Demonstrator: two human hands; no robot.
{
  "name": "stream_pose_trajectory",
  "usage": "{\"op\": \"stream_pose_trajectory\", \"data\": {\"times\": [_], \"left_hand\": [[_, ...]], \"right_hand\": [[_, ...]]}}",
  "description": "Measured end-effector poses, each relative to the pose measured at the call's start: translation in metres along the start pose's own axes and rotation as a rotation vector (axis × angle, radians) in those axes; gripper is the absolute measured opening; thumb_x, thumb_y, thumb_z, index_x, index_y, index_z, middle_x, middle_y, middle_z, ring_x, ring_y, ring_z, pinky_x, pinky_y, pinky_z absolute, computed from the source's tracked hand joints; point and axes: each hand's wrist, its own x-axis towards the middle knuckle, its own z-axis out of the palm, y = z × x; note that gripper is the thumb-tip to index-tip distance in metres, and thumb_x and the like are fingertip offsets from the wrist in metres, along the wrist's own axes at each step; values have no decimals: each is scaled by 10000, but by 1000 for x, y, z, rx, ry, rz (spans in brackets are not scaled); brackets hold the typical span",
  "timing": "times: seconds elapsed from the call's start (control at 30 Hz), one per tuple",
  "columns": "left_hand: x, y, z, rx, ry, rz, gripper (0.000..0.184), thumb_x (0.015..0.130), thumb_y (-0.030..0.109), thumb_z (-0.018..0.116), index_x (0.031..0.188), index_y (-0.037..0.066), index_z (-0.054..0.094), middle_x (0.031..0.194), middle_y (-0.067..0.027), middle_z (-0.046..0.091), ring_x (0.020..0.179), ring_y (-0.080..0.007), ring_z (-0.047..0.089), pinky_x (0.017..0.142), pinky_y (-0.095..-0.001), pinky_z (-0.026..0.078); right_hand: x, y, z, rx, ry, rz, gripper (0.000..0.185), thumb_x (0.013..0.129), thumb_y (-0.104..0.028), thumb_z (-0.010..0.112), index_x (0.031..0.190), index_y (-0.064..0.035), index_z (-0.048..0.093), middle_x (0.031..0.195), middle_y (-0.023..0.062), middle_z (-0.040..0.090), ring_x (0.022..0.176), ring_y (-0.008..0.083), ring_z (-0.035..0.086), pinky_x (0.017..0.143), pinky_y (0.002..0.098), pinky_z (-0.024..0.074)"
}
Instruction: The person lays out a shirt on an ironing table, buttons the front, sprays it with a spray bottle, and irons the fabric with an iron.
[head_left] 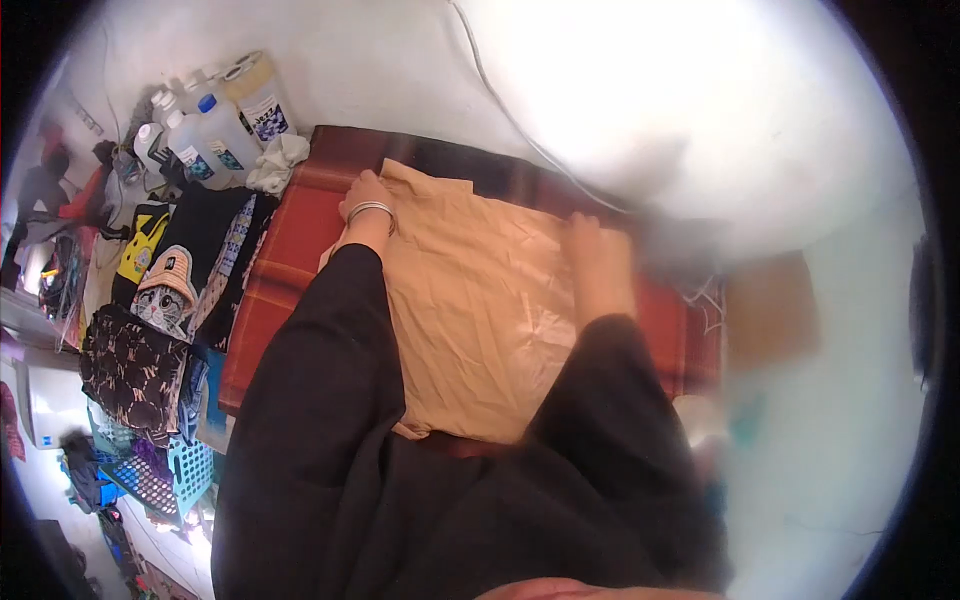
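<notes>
A tan shirt (470, 290) lies spread and wrinkled on a red plaid cloth (290, 240), with a pale, shiny patch on its right half. At its upper left edge, my left hand (368, 196), wearing bracelets on the wrist, has its fingers curled closed on the fabric. My right hand (592, 240) is at the upper right edge of the same shirt, its fingers bunched together on the cloth and slightly blurred. Both forearms are in dark sleeves and cover parts of the shirt's sides.
Folded clothes (165, 290) are stacked left of the plaid cloth. Behind them stand several plastic bottles (215, 135) and a crumpled white cloth (280, 163). A turquoise basket (190, 475) is at lower left. A cable (500, 95) runs down the white wall. A brown panel (772, 310) is at right.
</notes>
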Motion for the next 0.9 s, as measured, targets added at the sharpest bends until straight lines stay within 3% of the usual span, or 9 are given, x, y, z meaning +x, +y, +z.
{"op": "stream_pose_trajectory", "data": {"times": [0.07,0.17,0.23,0.3,0.4,0.53,0.73,0.8,0.9], "left_hand": [[6,-4,13,-70,214,171,270,889,252,417,1130,165,504,1175,-77,538,1093,-265,523,862,-430,416],[8,-8,22,-24,256,378,247,870,254,443,1092,168,510,1160,-74,528,1077,-266,520,862,-433,408],[10,-7,21,-8,225,332,284,864,254,444,1129,167,500,1200,-63,501,1116,-246,485,891,-446,382],[3,-9,25,17,185,295,322,859,254,445,1165,166,490,1240,-51,475,1156,-225,450,920,-458,355],[-24,-3,20,15,381,553,426,863,304,419,1264,161,429,1332,-32,393,1248,-212,337,993,-506,257],[-126,-28,10,367,-156,657,574,879,399,352,1384,142,267,1471,-18,176,1353,-202,148,1068,-536,80],[-134,-70,27,327,-151,784,615,885,412,349,1405,116,207,1481,-31,140,1362,-204,115,1067,-542,62],[-143,-67,26,372,-114,775,617,885,412,349,1406,113,205,1482,-33,140,1364,-208,109,1068,-537,66],[-163,-75,22,461,-115,872,624,886,411,347,1408,104,195,1483,-37,133,1367,-211,96,1071,-528,76]], "right_hand": [[13,12,14,-31,28,34,232,869,-178,421,1054,-129,552,1131,161,498,1062,331,512,871,453,416],[20,33,35,-128,111,25,245,859,-199,445,1074,-132,541,1139,166,491,1112,335,468,883,461,403],[18,42,51,-196,156,-21,272,852,-213,462,1102,-134,532,1160,165,483,1144,341,438,894,459,396],[9,49,68,-296,391,-292,387,836,-258,496,1199,-125,483,1262,170,429,1212,355,359,938,461,361],[-61,40,69,-64,223,-362,502,830,-297,508,1282,-101,409,1357,175,342,1245,352,326,982,500,307],[-85,96,95,-125,258,-408,503,833,-322,502,1267,-80,425,1369,183,328,1256,348,313,979,548,282],[-105,103,89,-118,187,-8,531,845,-363,485,1299,-97,410,1383,179,310,1289,333,268,1002,554,245],[-138,75,85,51,101,-439,550,859,-376,467,1331,-111,371,1405,174,276,1309,322,237,1023,552,221],[-167,79,93,10,137,-483,546,858,-375,469,1328,-115,375,1413,176,262,1310,322,237,1018,557,226]]}}
